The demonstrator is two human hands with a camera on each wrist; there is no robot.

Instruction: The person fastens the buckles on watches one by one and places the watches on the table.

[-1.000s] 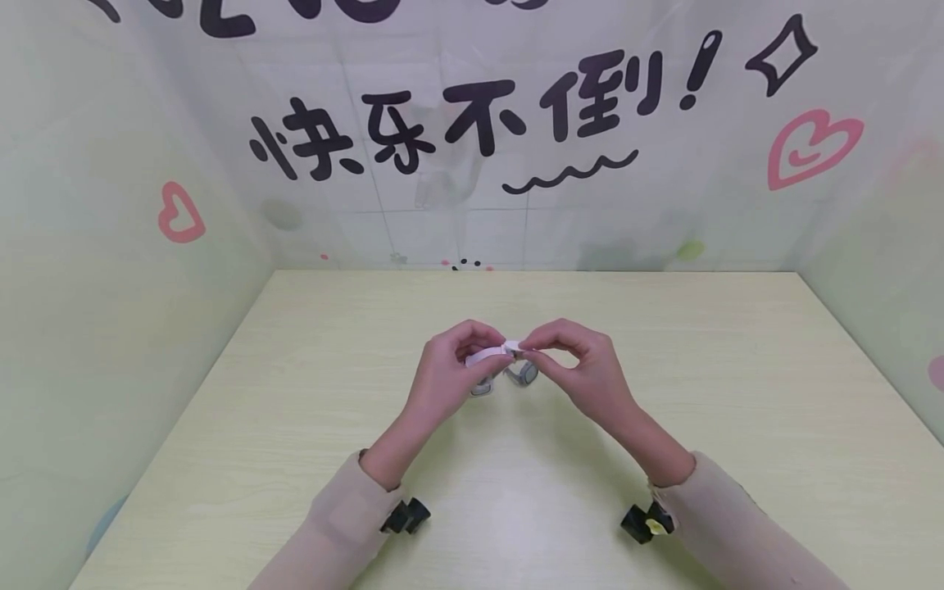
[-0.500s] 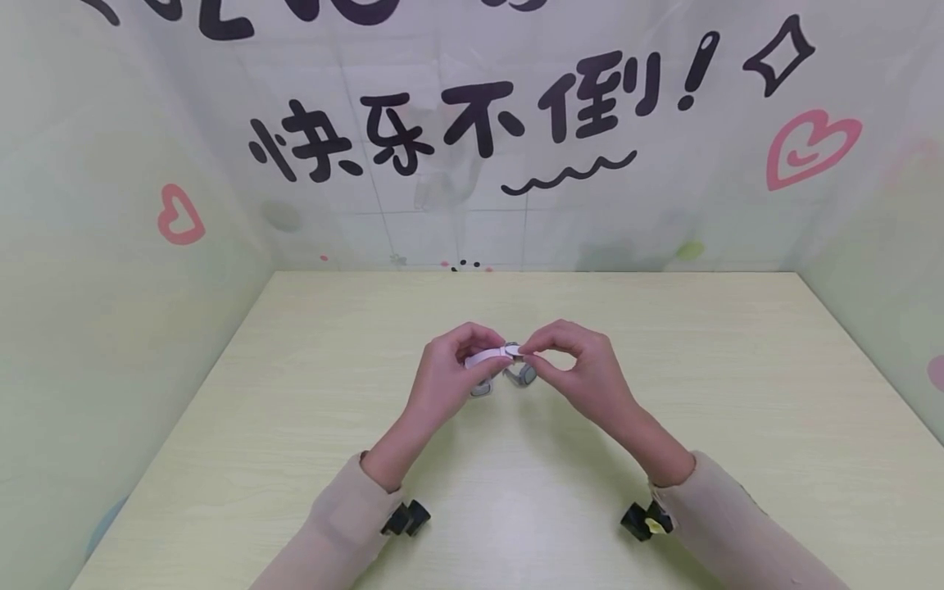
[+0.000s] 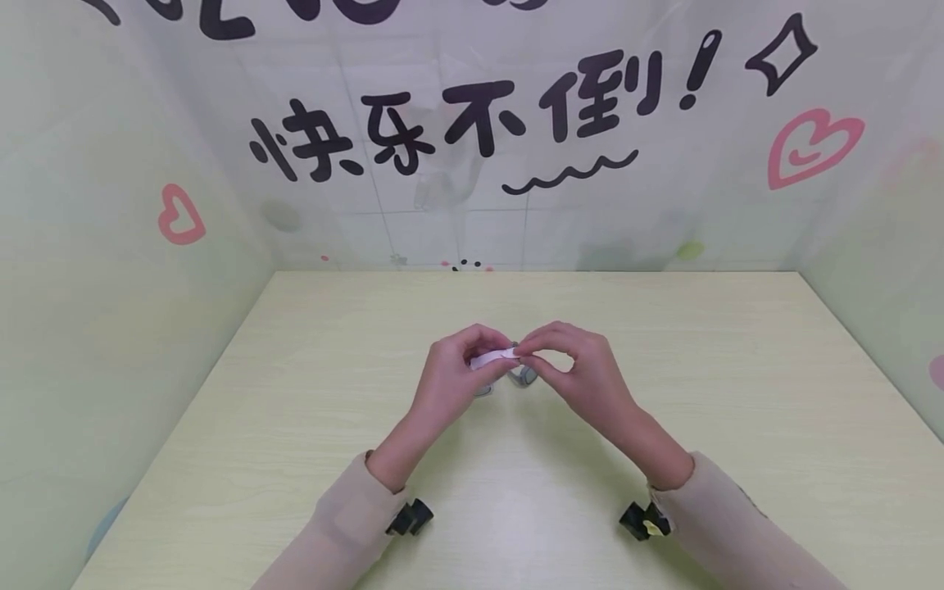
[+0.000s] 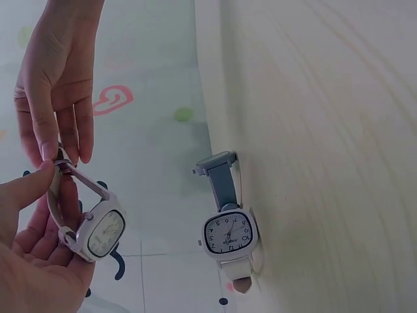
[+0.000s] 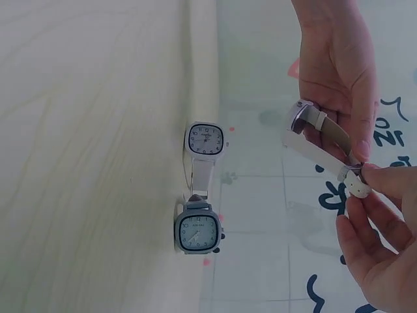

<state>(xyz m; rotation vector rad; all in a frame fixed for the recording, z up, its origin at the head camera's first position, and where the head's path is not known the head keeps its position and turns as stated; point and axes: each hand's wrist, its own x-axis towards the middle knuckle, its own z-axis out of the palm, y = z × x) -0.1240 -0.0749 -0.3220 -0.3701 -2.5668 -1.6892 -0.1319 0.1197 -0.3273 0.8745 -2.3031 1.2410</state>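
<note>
My left hand (image 3: 456,369) grips a white wristwatch (image 4: 104,231) by its strap; the square case hangs over the left fingers in the left wrist view. My right hand (image 3: 586,365) pinches the strap close to the buckle (image 5: 354,168), thumb against fingertip. The rounded strap tip (image 5: 357,186) pokes out past the buckle beside the right fingers. Both hands meet above the table, with the strap forming a loop between them. Beyond them lie two more wristwatches: a white one (image 5: 205,140) and a blue-grey one (image 5: 198,233), joined end to end by their straps.
The pale wood table (image 3: 295,410) stretches around the hands. Behind it hangs a white printed curtain (image 3: 442,213) with black lettering and pink hearts. Black cameras (image 3: 410,518) are strapped at both sleeve cuffs.
The left hand has shifted slightly right, closing the gap to the right hand. The strap's white end between the fingertips has turned, and less of it shows. Right hand stays nearly in place.
</note>
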